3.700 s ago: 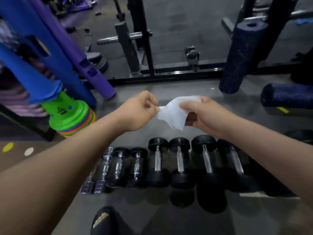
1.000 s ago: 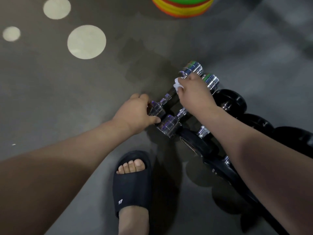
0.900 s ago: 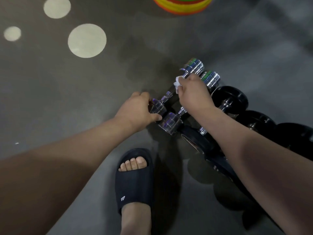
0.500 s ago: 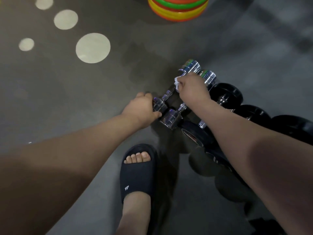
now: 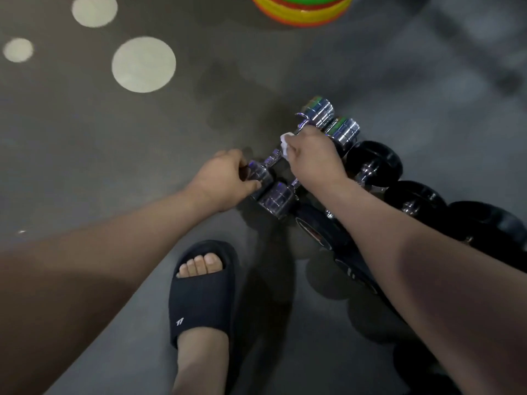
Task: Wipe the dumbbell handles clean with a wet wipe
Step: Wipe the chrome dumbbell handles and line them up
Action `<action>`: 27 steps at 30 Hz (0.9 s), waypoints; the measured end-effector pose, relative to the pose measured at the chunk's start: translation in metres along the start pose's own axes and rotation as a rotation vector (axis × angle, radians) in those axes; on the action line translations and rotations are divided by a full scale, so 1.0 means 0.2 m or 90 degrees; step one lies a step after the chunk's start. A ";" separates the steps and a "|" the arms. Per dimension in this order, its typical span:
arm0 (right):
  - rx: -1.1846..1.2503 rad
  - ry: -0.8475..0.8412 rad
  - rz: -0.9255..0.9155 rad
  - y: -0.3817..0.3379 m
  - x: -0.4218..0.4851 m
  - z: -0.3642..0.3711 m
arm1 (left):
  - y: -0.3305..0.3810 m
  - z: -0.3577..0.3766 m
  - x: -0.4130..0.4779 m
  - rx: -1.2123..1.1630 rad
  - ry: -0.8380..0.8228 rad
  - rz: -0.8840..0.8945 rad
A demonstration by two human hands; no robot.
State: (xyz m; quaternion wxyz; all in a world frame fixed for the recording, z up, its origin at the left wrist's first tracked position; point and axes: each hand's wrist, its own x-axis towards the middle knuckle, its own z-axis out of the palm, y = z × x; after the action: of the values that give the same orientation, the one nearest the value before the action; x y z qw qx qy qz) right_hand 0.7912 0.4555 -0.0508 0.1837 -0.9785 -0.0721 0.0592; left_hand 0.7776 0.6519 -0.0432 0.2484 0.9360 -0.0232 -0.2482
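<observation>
A row of dumbbells lies on the grey floor. The nearest is a small chrome dumbbell (image 5: 319,111). My left hand (image 5: 225,181) grips its near chrome head. My right hand (image 5: 312,159) is wrapped round its handle with a white wet wipe (image 5: 286,141) bunched under the fingers; only a corner of the wipe shows. A second chrome dumbbell (image 5: 278,199) lies beside it, then black rubber dumbbells (image 5: 373,163) run off to the right under my right forearm.
My foot in a black slide sandal (image 5: 201,289) stands just below the dumbbells. A stack of coloured discs (image 5: 302,10) sits at the top edge. Pale round floor markers (image 5: 143,64) lie to the upper left.
Earlier I held the wipe in both hands above the row. Over the last second both hands stay on the first chrome dumbbell, and my right hand shifts slightly along the handle.
</observation>
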 end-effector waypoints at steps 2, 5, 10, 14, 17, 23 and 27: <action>0.000 -0.013 -0.005 0.01 0.00 -0.03 | -0.01 0.00 0.00 -0.022 0.003 0.008; 0.021 0.036 0.051 0.07 0.06 -0.06 | -0.02 0.01 0.01 -0.041 -0.007 0.007; 0.024 0.016 0.062 0.10 0.07 -0.03 | -0.01 -0.01 0.02 -0.046 -0.007 0.007; 0.077 0.047 0.023 0.03 0.04 0.02 | -0.02 -0.03 0.02 -0.049 -0.010 0.020; 0.094 0.037 -0.060 0.00 0.00 0.04 | -0.01 -0.04 0.02 -0.049 -0.017 0.024; 0.017 0.063 0.033 0.07 0.10 0.00 | -0.02 -0.04 0.03 -0.043 -0.030 0.028; 0.014 0.039 -0.076 0.01 0.02 0.04 | -0.02 -0.04 0.02 -0.037 -0.032 0.032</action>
State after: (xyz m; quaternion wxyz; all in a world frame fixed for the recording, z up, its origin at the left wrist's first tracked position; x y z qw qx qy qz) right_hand 0.7940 0.4576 -0.0595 0.1997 -0.9718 -0.1239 0.0188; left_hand 0.7847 0.6589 -0.0413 0.2813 0.9208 -0.0455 -0.2661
